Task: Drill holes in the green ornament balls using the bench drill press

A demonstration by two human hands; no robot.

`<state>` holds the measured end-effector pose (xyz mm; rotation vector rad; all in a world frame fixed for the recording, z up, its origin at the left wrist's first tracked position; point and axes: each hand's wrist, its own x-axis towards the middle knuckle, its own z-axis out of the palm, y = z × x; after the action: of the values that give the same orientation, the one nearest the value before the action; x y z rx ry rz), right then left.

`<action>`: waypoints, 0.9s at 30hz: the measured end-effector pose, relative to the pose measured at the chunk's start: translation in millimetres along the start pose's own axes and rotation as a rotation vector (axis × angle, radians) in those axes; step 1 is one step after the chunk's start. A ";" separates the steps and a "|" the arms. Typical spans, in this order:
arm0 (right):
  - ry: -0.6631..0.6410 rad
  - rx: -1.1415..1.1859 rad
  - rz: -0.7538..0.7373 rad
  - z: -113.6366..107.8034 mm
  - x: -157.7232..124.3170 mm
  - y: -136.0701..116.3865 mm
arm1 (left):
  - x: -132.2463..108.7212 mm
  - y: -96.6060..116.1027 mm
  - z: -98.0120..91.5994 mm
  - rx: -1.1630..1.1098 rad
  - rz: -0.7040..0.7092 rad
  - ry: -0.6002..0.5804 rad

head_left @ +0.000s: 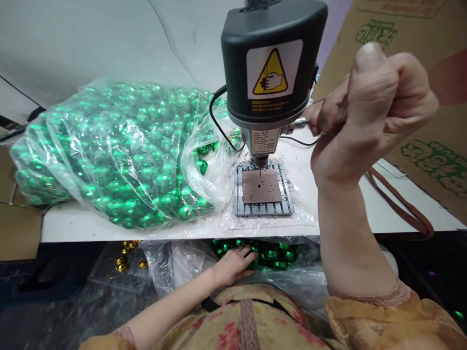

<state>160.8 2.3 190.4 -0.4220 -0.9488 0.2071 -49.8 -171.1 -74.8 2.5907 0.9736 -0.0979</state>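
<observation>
My right hand is raised at the right, its fingers curled round the feed lever of a black bench drill press. Under the chuck, a brown square plate with a small dark hole lies on the slotted metal base. My left hand is low in front of the table edge, among shiny green faceted baubles in a clear plastic bag. Its fingers and thumb close round one green bauble, partly hidden by the hand.
A big clear bag of green baubles fills the table's left side. Dark shavings lie round the drill base. Cardboard boxes stand at the right, near a brown strap. Gold baubles are below the table at left. A black cable hangs beside the drill.
</observation>
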 end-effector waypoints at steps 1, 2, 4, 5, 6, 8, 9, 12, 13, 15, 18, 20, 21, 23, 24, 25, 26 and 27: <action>-0.009 0.001 0.005 -0.3 0.2 -0.1 | -1.0 0.8 1.5 -0.026 -0.093 -0.130; -0.018 0.001 0.017 -0.6 0.2 -0.4 | -1.0 2.0 0.2 -0.044 -0.151 -0.214; -0.018 0.001 0.032 -1.2 -0.3 -0.8 | -0.1 5.6 -9.6 -0.044 -0.160 -0.246; -0.019 0.003 0.034 -1.5 -0.6 -0.9 | 0.3 7.6 -17.5 -0.039 -0.101 -0.210; -0.016 0.010 0.029 -1.8 -0.9 -0.7 | 0.5 9.1 -27.1 -0.043 -0.001 -0.149; -0.007 0.017 0.016 -2.5 -1.1 0.2 | 1.5 7.9 -51.4 -0.073 0.228 0.045; -0.007 0.020 0.011 -2.9 -1.1 0.9 | 2.7 3.8 -66.3 -0.098 0.322 0.180; -0.016 0.031 0.003 -4.1 -0.6 3.2 | 12.8 -28.8 -121.2 -0.133 0.288 0.627; -0.022 0.029 -0.001 -4.4 -0.4 3.8 | 18.6 -46.2 -141.7 -0.104 0.138 0.712; -0.017 0.012 -0.019 -4.3 -0.1 4.6 | 32.5 -86.0 -180.6 0.033 -0.182 0.706; 0.005 -0.004 -0.040 -3.3 0.2 5.1 | 53.4 -140.3 -221.0 0.217 -0.583 0.401; 0.004 0.006 -0.045 -2.8 0.3 5.2 | 62.8 -163.1 -232.0 0.250 -0.669 0.308; 0.002 0.007 -0.047 -2.7 0.4 5.2 | 65.6 -170.0 -233.9 0.251 -0.677 0.295; 0.001 -0.012 -0.046 -2.9 0.6 5.0 | 67.5 -177.0 -234.3 0.251 -0.668 0.291; 0.001 -0.029 -0.043 -3.1 0.6 4.7 | 67.2 -178.0 -233.9 0.247 -0.657 0.299; 0.003 -0.043 -0.037 -3.4 0.6 4.3 | 66.4 -177.9 -233.6 0.226 -0.634 0.336; 0.004 -0.052 -0.030 -3.7 0.5 3.7 | 65.4 -176.9 -233.4 0.178 -0.596 0.402; 0.003 -0.051 -0.026 -3.9 0.3 3.1 | 64.4 -174.9 -233.1 0.096 -0.548 0.498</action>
<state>164.2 4.1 187.3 -0.4565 -0.9581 0.1587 -129.1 75.0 74.1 2.3980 1.8766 0.3852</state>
